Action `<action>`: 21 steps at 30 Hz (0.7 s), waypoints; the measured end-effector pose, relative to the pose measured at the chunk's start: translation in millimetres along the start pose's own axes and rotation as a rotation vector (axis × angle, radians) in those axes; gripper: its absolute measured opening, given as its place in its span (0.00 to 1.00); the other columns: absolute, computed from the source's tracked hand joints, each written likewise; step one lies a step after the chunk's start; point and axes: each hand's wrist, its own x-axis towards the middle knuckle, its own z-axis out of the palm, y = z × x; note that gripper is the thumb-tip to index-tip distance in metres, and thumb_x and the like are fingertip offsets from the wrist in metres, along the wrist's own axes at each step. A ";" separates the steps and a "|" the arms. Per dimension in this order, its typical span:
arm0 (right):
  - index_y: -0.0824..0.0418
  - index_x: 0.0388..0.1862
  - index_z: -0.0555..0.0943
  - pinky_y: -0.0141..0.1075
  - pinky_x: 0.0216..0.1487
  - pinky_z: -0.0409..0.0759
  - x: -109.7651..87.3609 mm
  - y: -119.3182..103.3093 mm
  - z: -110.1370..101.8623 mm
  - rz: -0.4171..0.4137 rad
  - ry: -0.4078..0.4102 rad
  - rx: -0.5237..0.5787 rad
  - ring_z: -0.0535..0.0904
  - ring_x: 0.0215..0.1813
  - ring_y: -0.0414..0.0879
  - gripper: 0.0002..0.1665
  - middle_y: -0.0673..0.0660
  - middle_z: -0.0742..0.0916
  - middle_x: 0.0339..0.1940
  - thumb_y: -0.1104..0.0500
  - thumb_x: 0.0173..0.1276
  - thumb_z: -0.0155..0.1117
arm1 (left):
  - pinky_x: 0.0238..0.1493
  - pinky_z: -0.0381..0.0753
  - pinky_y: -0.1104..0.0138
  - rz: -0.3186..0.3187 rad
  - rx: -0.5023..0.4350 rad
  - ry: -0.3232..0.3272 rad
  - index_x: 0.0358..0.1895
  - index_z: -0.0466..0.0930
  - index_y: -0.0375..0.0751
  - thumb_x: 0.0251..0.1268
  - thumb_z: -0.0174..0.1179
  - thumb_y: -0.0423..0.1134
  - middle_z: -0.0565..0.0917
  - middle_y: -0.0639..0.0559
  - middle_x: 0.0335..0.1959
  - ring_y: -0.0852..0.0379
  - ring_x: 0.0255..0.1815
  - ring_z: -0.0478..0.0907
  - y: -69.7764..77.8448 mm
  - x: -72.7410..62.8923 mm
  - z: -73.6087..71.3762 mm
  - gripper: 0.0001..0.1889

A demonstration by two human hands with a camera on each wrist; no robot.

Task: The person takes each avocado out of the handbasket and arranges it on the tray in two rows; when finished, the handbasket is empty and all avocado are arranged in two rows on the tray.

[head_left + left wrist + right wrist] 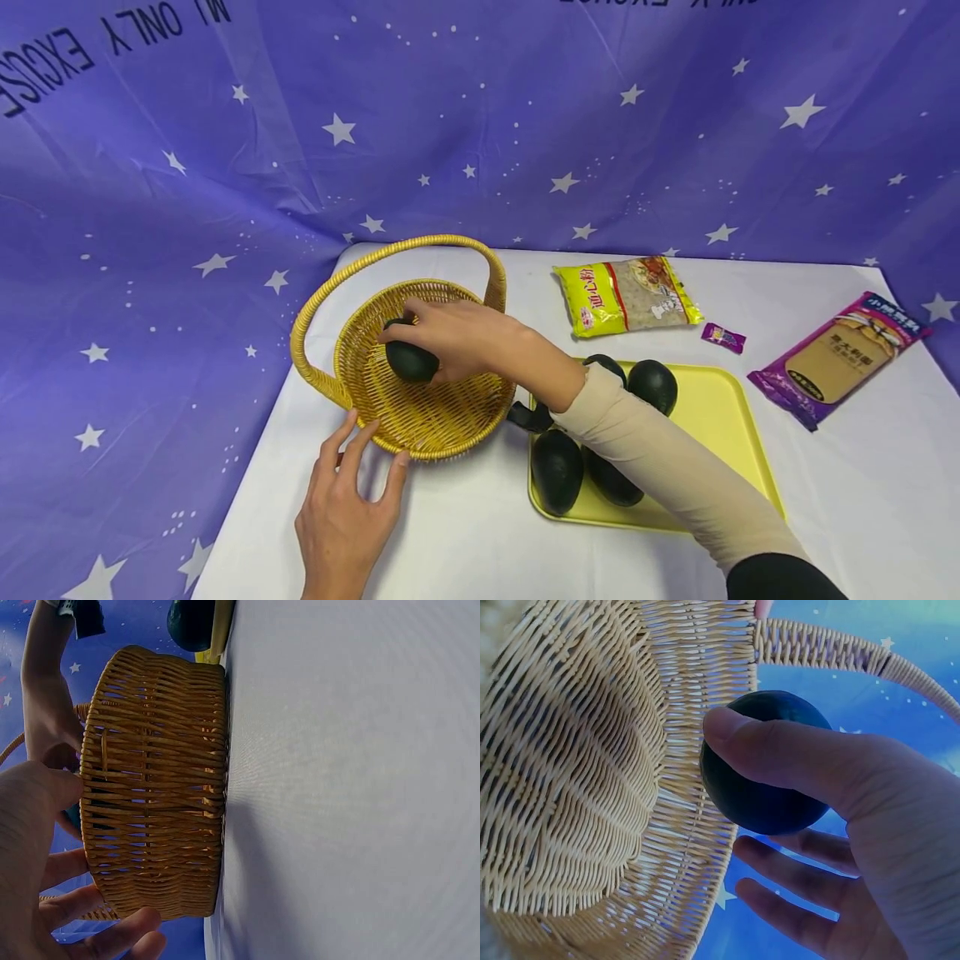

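Note:
A dark green avocado (412,362) is in my right hand (468,333), held over the inside of a yellow wicker basket (429,454) with a tall arched handle. In the right wrist view the thumb lies across the avocado (780,802), near the basket's woven wall (690,750). My left hand (348,508) is spread at the near left of the basket, its fingertips touching the rim. From the left wrist view, the thumb (64,787) meets the rim and the other fingers lie along the basket's side. Several more avocados (557,472) lie on a yellow tray, partly hidden by my right arm.
The yellow tray (723,408) lies right of the basket. Behind it are a yellow noodle packet (630,296) and a small purple sachet (723,337). A purple packet (840,358) lies at the far right. A purple starry cloth (480,125) hangs behind the white table.

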 end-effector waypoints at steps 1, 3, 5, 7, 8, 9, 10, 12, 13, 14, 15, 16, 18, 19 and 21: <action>0.37 0.82 0.67 0.47 0.61 0.84 -1.8 0.5 0.2 0.002 0.000 0.000 0.86 0.54 0.53 0.52 0.59 0.75 0.71 0.44 0.63 0.84 | 0.32 0.85 0.41 -0.001 0.000 0.002 0.64 0.88 0.51 0.61 0.79 0.54 0.79 0.54 0.75 0.44 0.52 0.85 -0.1 0.0 0.0 0.28; 0.38 0.82 0.67 0.47 0.61 0.84 -5.8 1.2 0.7 0.006 -0.002 0.003 0.85 0.56 0.53 0.52 0.59 0.75 0.72 0.45 0.63 0.84 | 0.32 0.85 0.42 -0.004 0.002 0.000 0.64 0.87 0.51 0.61 0.79 0.54 0.79 0.54 0.75 0.44 0.52 0.85 -0.3 0.1 0.1 0.28; 0.38 0.82 0.67 0.46 0.61 0.84 -10.2 1.9 1.2 0.006 0.003 0.009 0.85 0.56 0.53 0.52 0.59 0.74 0.72 0.45 0.63 0.85 | 0.33 0.85 0.42 -0.010 0.004 -0.003 0.64 0.87 0.51 0.61 0.79 0.54 0.79 0.55 0.75 0.44 0.52 0.85 -0.4 0.0 0.4 0.28; 0.38 0.82 0.67 0.45 0.60 0.84 -15.4 2.7 1.2 0.002 0.015 0.009 0.85 0.56 0.53 0.51 0.59 0.75 0.71 0.45 0.63 0.84 | 0.33 0.85 0.42 -0.014 0.005 -0.010 0.64 0.87 0.51 0.61 0.79 0.54 0.79 0.55 0.75 0.44 0.52 0.85 -0.3 0.2 0.8 0.28; 0.39 0.82 0.67 0.45 0.60 0.85 -18.3 3.3 1.1 0.000 0.022 0.009 0.85 0.56 0.52 0.51 0.59 0.75 0.71 0.45 0.63 0.84 | 0.33 0.85 0.42 -0.015 0.006 -0.013 0.64 0.87 0.51 0.61 0.79 0.54 0.79 0.55 0.75 0.44 0.53 0.85 -0.2 0.3 0.8 0.28; 0.39 0.81 0.68 0.45 0.59 0.85 -21.2 3.9 0.8 -0.003 0.031 0.009 0.85 0.55 0.52 0.51 0.59 0.75 0.71 0.44 0.64 0.84 | 0.33 0.85 0.42 -0.017 0.008 -0.016 0.64 0.87 0.51 0.61 0.78 0.54 0.79 0.55 0.75 0.45 0.53 0.84 0.0 0.4 0.7 0.28; 0.39 0.81 0.68 0.45 0.58 0.86 -24.2 4.6 0.6 -0.004 0.038 0.008 0.85 0.55 0.52 0.50 0.59 0.76 0.70 0.44 0.64 0.83 | 0.33 0.85 0.42 -0.019 0.009 -0.018 0.64 0.87 0.51 0.61 0.79 0.54 0.79 0.54 0.75 0.45 0.53 0.84 0.1 0.5 0.7 0.28; 0.39 0.81 0.68 0.45 0.57 0.86 -30.3 6.4 0.3 -0.005 0.053 0.013 0.85 0.55 0.52 0.49 0.58 0.76 0.70 0.43 0.65 0.83 | 0.33 0.84 0.42 -0.021 0.009 -0.020 0.64 0.87 0.51 0.61 0.78 0.54 0.79 0.54 0.75 0.45 0.53 0.84 0.6 0.8 0.4 0.28; 0.39 0.81 0.68 0.45 0.56 0.87 -33.3 7.4 0.3 -0.003 0.059 0.017 0.85 0.54 0.52 0.49 0.59 0.76 0.71 0.43 0.65 0.83 | 0.33 0.84 0.42 -0.022 0.010 -0.021 0.64 0.87 0.51 0.61 0.78 0.54 0.79 0.54 0.75 0.45 0.52 0.84 0.8 0.9 0.1 0.28; 0.40 0.81 0.69 0.46 0.55 0.87 -36.3 8.4 0.5 -0.003 0.067 0.024 0.85 0.54 0.53 0.49 0.59 0.76 0.71 0.44 0.64 0.83 | 0.33 0.84 0.42 -0.023 0.011 -0.021 0.64 0.87 0.51 0.61 0.78 0.54 0.79 0.54 0.75 0.45 0.52 0.84 1.0 0.9 -0.2 0.28; 0.40 0.81 0.69 0.46 0.55 0.87 -39.2 9.4 0.9 -0.001 0.074 0.027 0.86 0.53 0.53 0.50 0.59 0.75 0.71 0.44 0.64 0.83 | 0.33 0.84 0.42 -0.024 0.012 -0.021 0.64 0.87 0.51 0.61 0.78 0.54 0.79 0.53 0.75 0.45 0.52 0.84 1.2 1.1 -0.4 0.28; 0.41 0.81 0.69 0.46 0.54 0.87 -42.2 10.4 1.4 0.000 0.081 0.031 0.86 0.52 0.53 0.49 0.60 0.75 0.72 0.44 0.64 0.84 | 0.33 0.84 0.42 -0.024 0.012 -0.021 0.64 0.87 0.51 0.61 0.78 0.54 0.79 0.53 0.75 0.45 0.52 0.84 1.3 1.1 -0.7 0.28; 0.41 0.80 0.70 0.47 0.53 0.88 -47.6 12.1 2.6 0.004 0.091 0.044 0.86 0.51 0.53 0.50 0.60 0.75 0.71 0.45 0.63 0.84 | 0.33 0.84 0.42 -0.024 0.013 -0.022 0.64 0.87 0.51 0.62 0.78 0.54 0.79 0.53 0.75 0.44 0.52 0.84 1.5 1.3 -1.1 0.28; 0.41 0.81 0.70 0.47 0.52 0.88 -50.1 12.6 3.4 0.006 0.092 0.052 0.86 0.50 0.53 0.50 0.60 0.75 0.71 0.45 0.63 0.85 | 0.34 0.84 0.42 -0.024 0.014 -0.023 0.64 0.87 0.51 0.61 0.78 0.54 0.79 0.53 0.74 0.44 0.52 0.85 1.5 1.3 -1.2 0.28; 0.41 0.81 0.69 0.47 0.53 0.88 -54.5 13.2 4.9 0.012 0.093 0.066 0.86 0.51 0.53 0.50 0.60 0.75 0.71 0.46 0.63 0.85 | 0.34 0.85 0.42 -0.021 0.012 -0.022 0.64 0.87 0.51 0.62 0.78 0.54 0.80 0.53 0.74 0.44 0.52 0.86 1.6 1.3 -1.4 0.28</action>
